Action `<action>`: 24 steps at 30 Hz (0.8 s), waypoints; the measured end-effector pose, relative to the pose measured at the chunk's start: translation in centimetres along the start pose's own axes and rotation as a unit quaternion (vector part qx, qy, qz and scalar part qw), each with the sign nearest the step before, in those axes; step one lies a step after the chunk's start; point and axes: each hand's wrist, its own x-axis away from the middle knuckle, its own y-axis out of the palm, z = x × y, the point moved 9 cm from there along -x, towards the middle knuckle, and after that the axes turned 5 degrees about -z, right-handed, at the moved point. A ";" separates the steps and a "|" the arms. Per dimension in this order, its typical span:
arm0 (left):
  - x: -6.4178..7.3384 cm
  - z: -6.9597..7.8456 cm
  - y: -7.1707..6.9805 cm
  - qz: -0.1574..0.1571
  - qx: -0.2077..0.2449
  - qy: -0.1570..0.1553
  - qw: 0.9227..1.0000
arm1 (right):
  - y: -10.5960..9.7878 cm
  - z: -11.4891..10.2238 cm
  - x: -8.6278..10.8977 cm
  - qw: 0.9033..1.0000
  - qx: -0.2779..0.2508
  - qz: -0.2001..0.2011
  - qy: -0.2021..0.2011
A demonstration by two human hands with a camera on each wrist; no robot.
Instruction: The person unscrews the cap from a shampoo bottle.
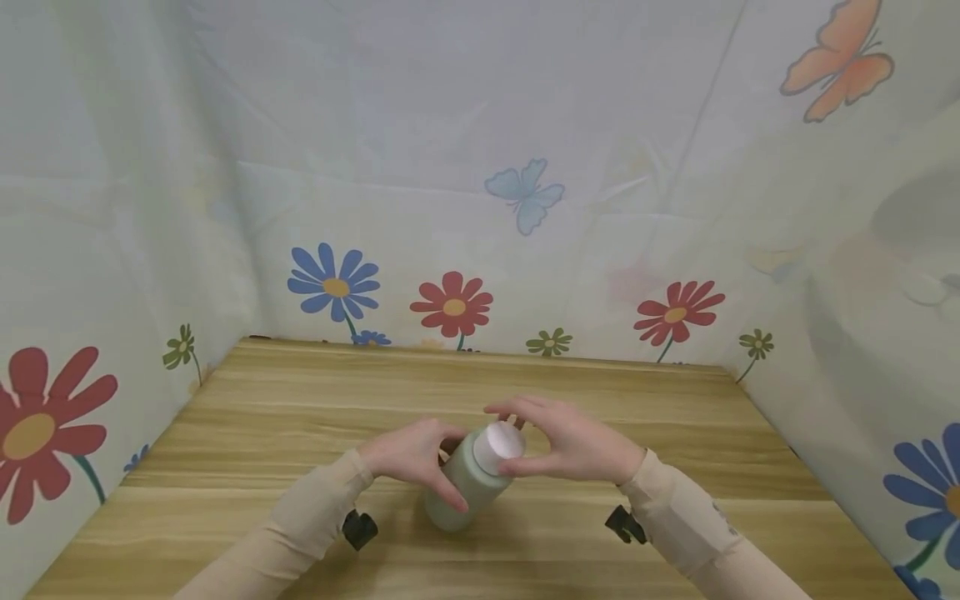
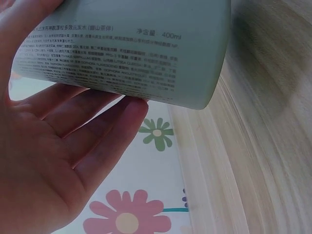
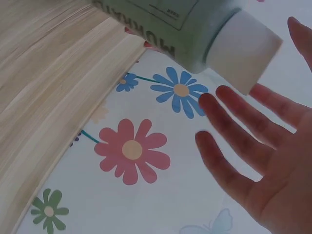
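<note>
A pale green shampoo bottle (image 1: 468, 487) with a white cap (image 1: 501, 446) leans to the right over the wooden table. My left hand (image 1: 412, 457) grips its body from the left, thumb across the front. In the left wrist view, fine print and "400ml" show on the bottle (image 2: 136, 53), and the fingers (image 2: 105, 122) lie behind it. Beside the cap is my right hand (image 1: 573, 442), its thumb and fingers spread. The right wrist view shows the cap (image 3: 246, 51) between the raised thumb and the stretched fingers (image 3: 239, 131); whether a fingertip touches it I cannot tell.
The wood-grain table (image 1: 300, 400) runs back to a white cloth backdrop (image 1: 420, 208) printed with flowers and butterflies. More of this cloth stands along the left and right sides. A black clip (image 1: 360, 529) sits at the left wrist, another black clip (image 1: 626, 524) at the right.
</note>
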 end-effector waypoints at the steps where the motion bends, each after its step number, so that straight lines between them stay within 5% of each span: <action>1: 0.0 0.0 0.0 0.000 0.000 -0.001 1.000 | 0.1 0.1 0.0 1.000 0.005 0.002 0.010; 6: 0.1 0.2 0.1 0.003 -0.005 0.002 1.000 | 0.5 0.3 -0.1 0.999 0.043 0.008 0.031; 16: 0.3 0.6 0.0 0.005 -0.010 0.006 1.000 | 0.2 -0.5 -0.1 0.997 0.080 0.020 0.006; 24: 0.4 0.6 0.2 0.006 -0.011 0.012 1.000 | 0.5 -1.7 0.0 0.995 0.071 -0.011 -0.064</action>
